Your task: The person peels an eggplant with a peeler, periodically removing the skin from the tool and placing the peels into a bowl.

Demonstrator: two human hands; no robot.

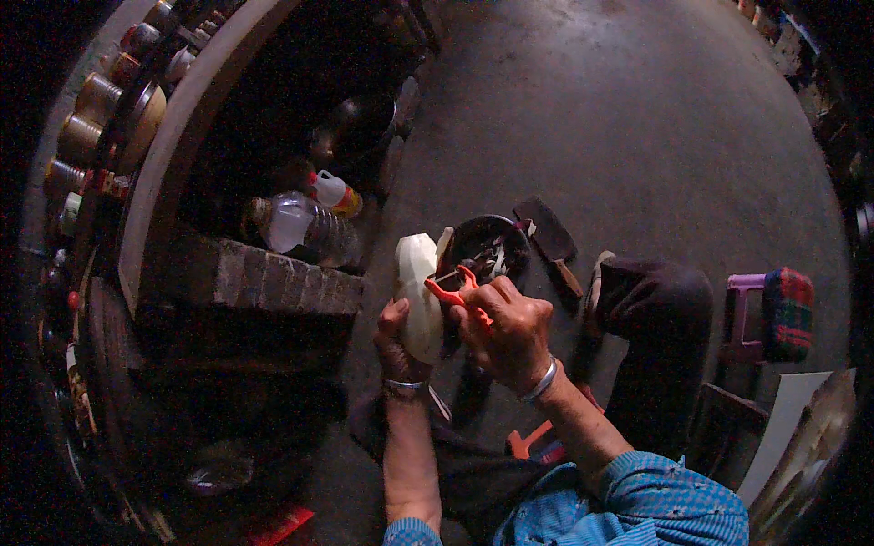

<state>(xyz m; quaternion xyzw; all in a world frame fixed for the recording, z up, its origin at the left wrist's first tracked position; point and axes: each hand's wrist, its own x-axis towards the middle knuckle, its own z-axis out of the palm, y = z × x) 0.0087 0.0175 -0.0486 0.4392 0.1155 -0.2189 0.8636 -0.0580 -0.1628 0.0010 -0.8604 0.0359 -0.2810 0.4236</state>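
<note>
A long pale vegetable [415, 273], largely peeled, stands tilted upward in my left hand [397, 345], which grips its lower part. My right hand [509, 324] is closed around the handle of an orange Y-shaped peeler [445, 295]. The peeler's blade end is against or very near the vegetable's right side; exact contact cannot be told. Beside that side shows a pale strip [444, 242], probably peel. Just beyond my right hand, a dark round basin [487, 218] on the floor holds dark and pale peelings [499, 256].
A cleaver [546, 232] with a wooden handle lies right of the basin. To the left are a brick ledge [287, 280], a large clear plastic bottle [300, 222], a white jug [334, 191] and a dark wok [355, 126]. A purple stool [744, 307] stands right.
</note>
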